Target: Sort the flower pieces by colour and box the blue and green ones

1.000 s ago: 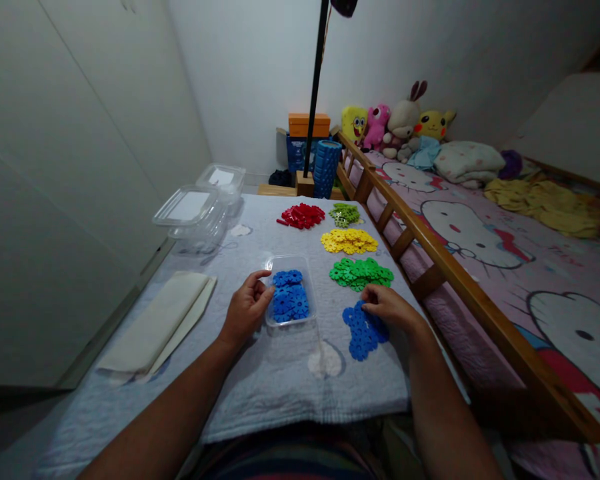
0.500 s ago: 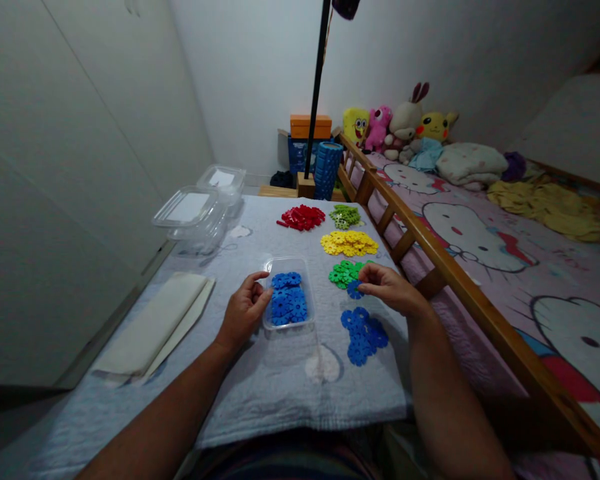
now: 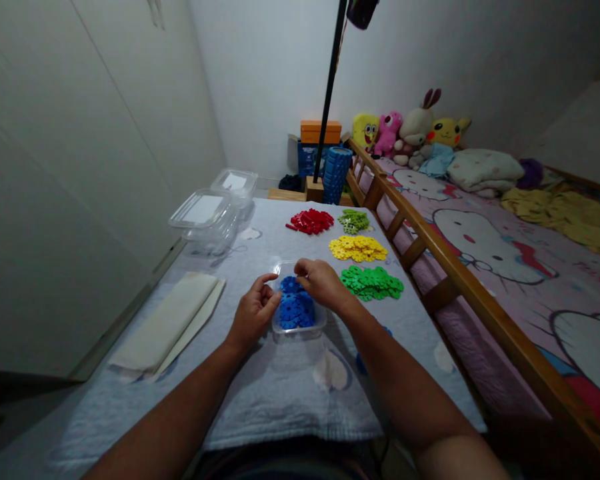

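Observation:
A clear plastic container [image 3: 324, 321] stands on the cloth in front of me, with blue flower-shaped plastic discs [image 3: 296, 312] inside. My left hand [image 3: 253, 310] is at its left rim, with thumb and index finger against the edge and the other fingers curled. Over the far part of the container, my right hand [image 3: 320, 280] pinches a blue disc [image 3: 290, 285], partly covered by the fingers. My right forearm hides most of the loose blue discs [image 3: 361, 363] on the cloth.
Green discs [image 3: 373, 283], yellow discs [image 3: 358, 248], red pieces [image 3: 311, 221] and light-green pieces [image 3: 353, 221] lie in piles. Lidded clear containers [image 3: 205, 220] and a folded cream cloth [image 3: 167, 327] sit left. A wooden bed rail [image 3: 420, 240] borders the right.
My right hand has moved left from beside the green pile to over the container, carrying a blue disc. My left hand stays at the rim. The view has shifted slightly.

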{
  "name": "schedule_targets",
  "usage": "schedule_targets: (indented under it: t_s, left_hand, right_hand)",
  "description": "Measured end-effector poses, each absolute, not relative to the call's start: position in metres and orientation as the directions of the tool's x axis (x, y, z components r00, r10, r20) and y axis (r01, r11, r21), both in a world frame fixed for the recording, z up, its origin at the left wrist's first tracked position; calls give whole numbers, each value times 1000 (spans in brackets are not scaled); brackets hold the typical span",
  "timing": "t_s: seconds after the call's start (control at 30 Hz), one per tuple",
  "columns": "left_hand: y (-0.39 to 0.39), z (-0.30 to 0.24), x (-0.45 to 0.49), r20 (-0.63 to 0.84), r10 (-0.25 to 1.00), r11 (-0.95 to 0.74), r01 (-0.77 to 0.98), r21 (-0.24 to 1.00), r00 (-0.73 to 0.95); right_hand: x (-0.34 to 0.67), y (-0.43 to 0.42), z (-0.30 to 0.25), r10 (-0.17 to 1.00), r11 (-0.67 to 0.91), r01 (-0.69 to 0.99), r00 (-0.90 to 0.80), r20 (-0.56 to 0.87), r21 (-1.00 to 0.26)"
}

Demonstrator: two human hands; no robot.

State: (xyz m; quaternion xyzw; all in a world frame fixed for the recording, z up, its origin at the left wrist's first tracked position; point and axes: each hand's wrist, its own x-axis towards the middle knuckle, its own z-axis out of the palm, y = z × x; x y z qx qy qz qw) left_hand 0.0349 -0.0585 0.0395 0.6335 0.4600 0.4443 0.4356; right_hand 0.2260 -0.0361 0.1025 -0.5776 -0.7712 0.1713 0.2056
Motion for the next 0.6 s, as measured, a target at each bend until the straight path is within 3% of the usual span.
schedule_targets:
  t_s: [0.13, 0.23, 0.37, 0.6]
  left_hand:
    - [-59, 41, 35, 151, 972, -188, 210, 959, 182]
    - [-59, 42, 35, 142, 973, -181, 215, 960, 183]
    - [-59, 41, 34, 154, 971, -193, 223, 955, 181]
    - [-60, 44, 35, 167, 968, -210, 239, 948, 188]
  right_hand:
    - [239, -36, 103, 966, 233, 831, -141, 214, -505]
    - [269, -47, 106, 973, 194, 817, -91, 210, -543]
    - [318, -73, 105, 992, 108, 832, -50, 120, -545]
    - [372, -124, 83, 986, -46, 839, -50, -161, -542]
